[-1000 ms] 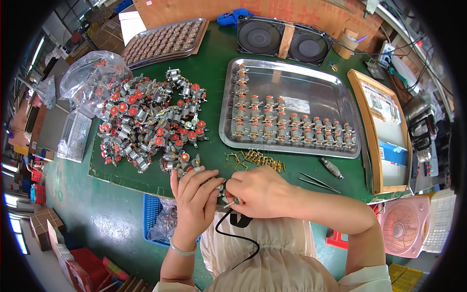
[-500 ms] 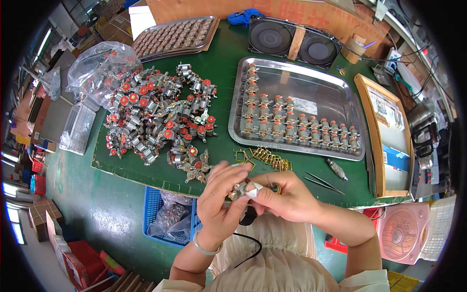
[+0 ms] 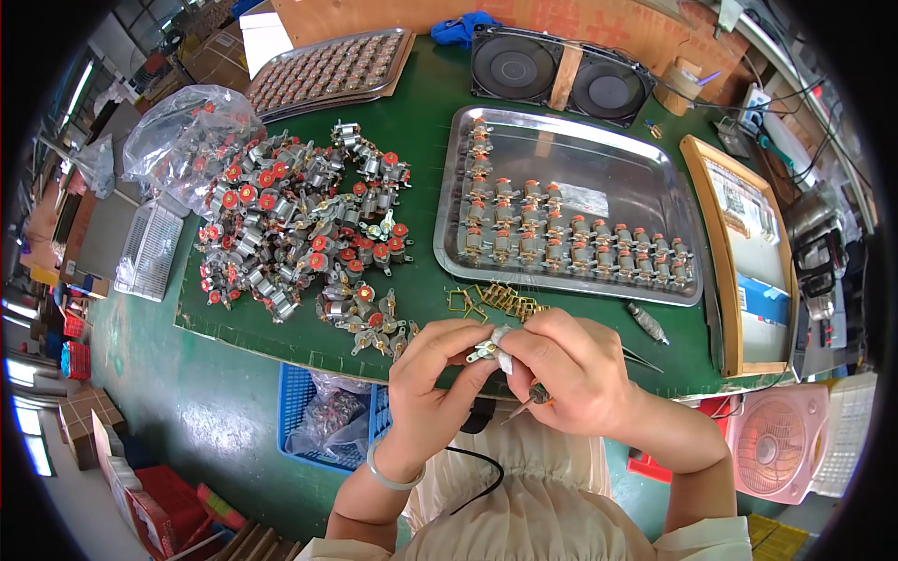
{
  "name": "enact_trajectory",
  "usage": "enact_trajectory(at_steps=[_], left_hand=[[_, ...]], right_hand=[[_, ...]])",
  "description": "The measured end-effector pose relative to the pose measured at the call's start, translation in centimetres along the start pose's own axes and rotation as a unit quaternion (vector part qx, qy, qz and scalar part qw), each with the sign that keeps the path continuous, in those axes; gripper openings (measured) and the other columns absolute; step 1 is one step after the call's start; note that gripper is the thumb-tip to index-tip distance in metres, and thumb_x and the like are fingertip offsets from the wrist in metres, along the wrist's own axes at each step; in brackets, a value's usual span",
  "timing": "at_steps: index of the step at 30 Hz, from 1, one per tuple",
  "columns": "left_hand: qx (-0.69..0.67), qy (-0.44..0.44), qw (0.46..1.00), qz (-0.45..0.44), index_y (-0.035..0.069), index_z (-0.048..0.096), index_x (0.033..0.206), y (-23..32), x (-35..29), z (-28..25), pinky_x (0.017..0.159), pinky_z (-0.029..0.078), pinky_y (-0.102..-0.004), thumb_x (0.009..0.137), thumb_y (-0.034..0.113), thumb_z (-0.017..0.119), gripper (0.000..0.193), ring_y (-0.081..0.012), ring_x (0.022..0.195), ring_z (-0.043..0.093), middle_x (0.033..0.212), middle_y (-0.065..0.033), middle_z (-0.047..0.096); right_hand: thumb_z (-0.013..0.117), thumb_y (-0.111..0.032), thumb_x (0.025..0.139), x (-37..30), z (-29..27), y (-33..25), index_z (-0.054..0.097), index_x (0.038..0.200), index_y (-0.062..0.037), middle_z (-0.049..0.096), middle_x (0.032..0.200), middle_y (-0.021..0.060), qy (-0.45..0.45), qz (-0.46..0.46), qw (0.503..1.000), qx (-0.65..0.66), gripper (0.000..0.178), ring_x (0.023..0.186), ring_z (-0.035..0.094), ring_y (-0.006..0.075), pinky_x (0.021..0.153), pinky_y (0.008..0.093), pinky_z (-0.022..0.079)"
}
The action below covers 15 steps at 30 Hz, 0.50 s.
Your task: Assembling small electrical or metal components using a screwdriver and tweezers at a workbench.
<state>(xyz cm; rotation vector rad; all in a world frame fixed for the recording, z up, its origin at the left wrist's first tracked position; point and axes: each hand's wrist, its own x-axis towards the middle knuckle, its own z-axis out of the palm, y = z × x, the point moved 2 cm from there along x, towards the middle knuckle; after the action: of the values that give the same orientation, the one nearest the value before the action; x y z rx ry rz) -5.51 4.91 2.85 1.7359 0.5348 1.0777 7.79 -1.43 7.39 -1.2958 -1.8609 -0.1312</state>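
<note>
In front of my body, my left hand (image 3: 432, 379) pinches a small silvery metal part with flat lugs (image 3: 484, 352), like those in the heap. My right hand (image 3: 582, 372) grips the same part from the other side, with white wrapping (image 3: 505, 361) at its thumb tip. Tucked in the right hand's lower fingers is a thin-shafted tool (image 3: 537, 396), its tip pointing down and left. Beyond the hands lie several brass-coloured wire frames (image 3: 505, 300). A big heap of small metal cylinder parts with red discs (image 3: 318, 234) covers the table's left side.
A steel tray (image 3: 617, 168) holds rows of finished-looking cylinders; another full tray (image 3: 327, 70) sits far left. Tweezers (image 3: 644, 361) and a small grey tool (image 3: 647, 323) lie at right, near a wooden-framed box (image 3: 697, 187). Two black fans (image 3: 514, 67) stand behind. Below is a blue basket (image 3: 292, 411).
Both hands have moved slightly up and away from my body, still around the metal part. My left fingers have closed in, and the thin tool's shaft now shows below my right hand.
</note>
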Motion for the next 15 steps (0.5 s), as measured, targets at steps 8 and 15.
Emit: enact_trajectory(at_steps=[8, 15], left_hand=[[0.180, 0.056, 0.975, 0.120, 0.000, 0.058, 0.092, 0.7, 0.2, 1.4, 0.060, 0.048, -0.0261, 0.065, -0.007, 0.066, 0.029, -0.0192, 0.073, 0.057, 0.087, -0.0114, 0.057], [0.035, 0.065, 0.996, -0.041, -0.002, 0.054, 0.101, 0.6, 0.2, 1.4, 0.065, 0.050, -0.0245, 0.072, -0.004, 0.063, 0.030, -0.0167, 0.081, 0.059, 0.093, -0.0124, 0.058]], right_hand=[[0.060, 0.007, 0.062, -1.7, 0.0, 0.2, 0.052, 0.084, -0.0009, 0.048, 0.072, 0.0065, 0.004, 0.204, 0.965, 0.166, 0.024, 0.057, 0.050, 0.0179, 0.049, 0.0257, 0.041], [0.062, 0.002, 0.071, -2.6, -1.6, 3.7, 0.054, 0.096, -0.0005, 0.053, 0.077, 0.0057, 0.018, 0.329, 0.908, 0.258, 0.026, 0.067, 0.050, 0.0100, 0.060, 0.0226, 0.041]])
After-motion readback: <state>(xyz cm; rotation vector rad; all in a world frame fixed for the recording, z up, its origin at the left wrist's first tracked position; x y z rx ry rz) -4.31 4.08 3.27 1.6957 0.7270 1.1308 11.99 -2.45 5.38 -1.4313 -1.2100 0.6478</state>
